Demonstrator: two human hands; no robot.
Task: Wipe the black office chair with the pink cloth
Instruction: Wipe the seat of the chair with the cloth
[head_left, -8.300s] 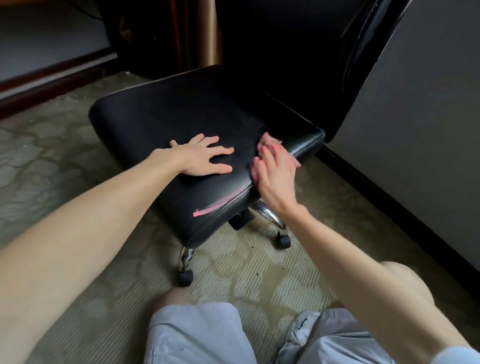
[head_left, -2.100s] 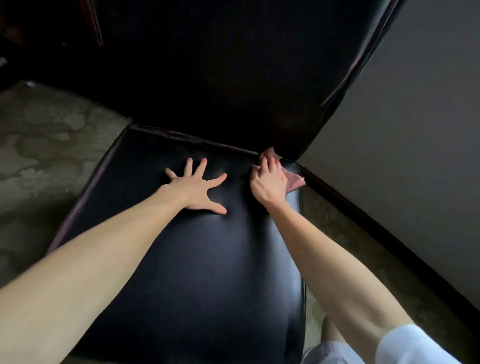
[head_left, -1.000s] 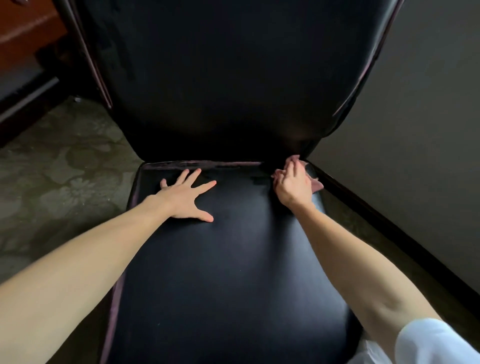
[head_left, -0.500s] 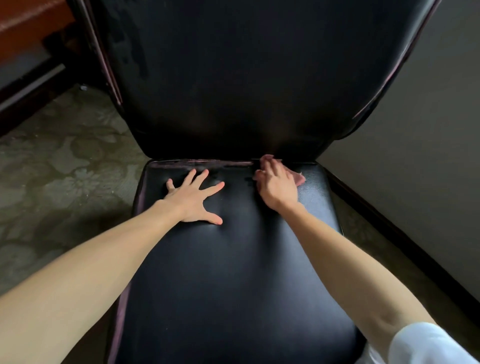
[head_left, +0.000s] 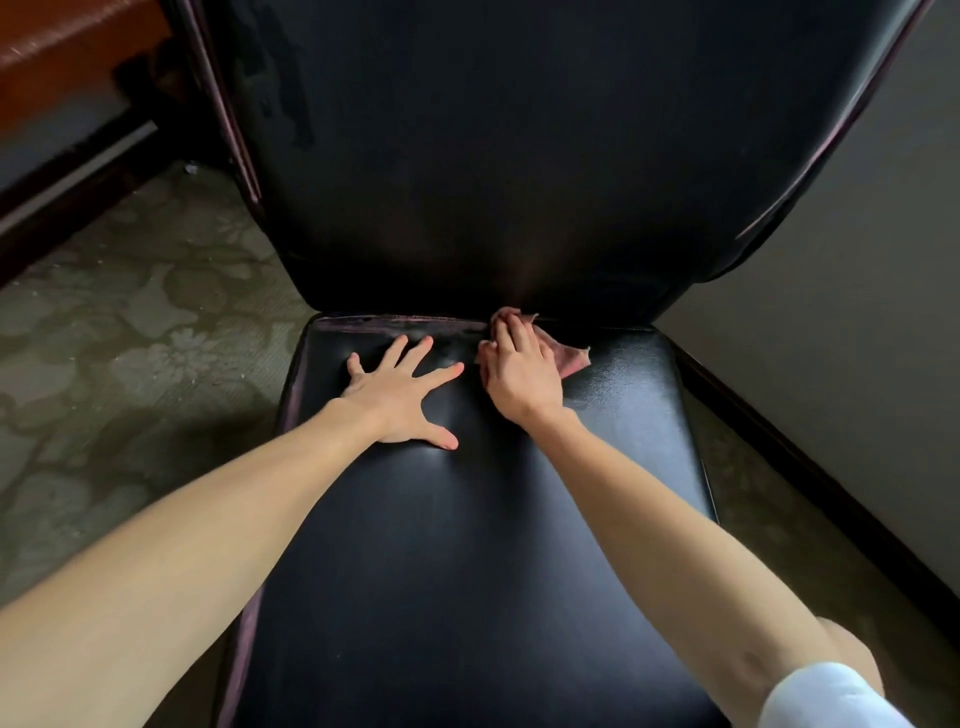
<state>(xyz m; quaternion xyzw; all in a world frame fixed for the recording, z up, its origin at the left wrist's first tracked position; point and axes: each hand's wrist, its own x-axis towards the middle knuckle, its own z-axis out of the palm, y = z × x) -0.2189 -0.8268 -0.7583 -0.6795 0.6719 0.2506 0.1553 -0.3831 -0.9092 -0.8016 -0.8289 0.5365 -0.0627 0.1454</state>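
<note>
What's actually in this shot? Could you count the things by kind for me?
Hands: 2, the left hand flat on the seat, the right hand pressing the cloth
Pink cloth: 1
Black office chair: 1
Total: 4

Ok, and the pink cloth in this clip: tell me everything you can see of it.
The pink cloth is small, soft-looking fabric, dusty pink, crumpled rather than folded. It lies on the black chair seat at its rear edge, right where the seat meets the backrest. The right hand presses flat on top and hides most of it; only a bunched bit past the fingertips and a ragged corner sticking out to the right show. The left hand, spread on the seat beside it, does not touch it.
</note>
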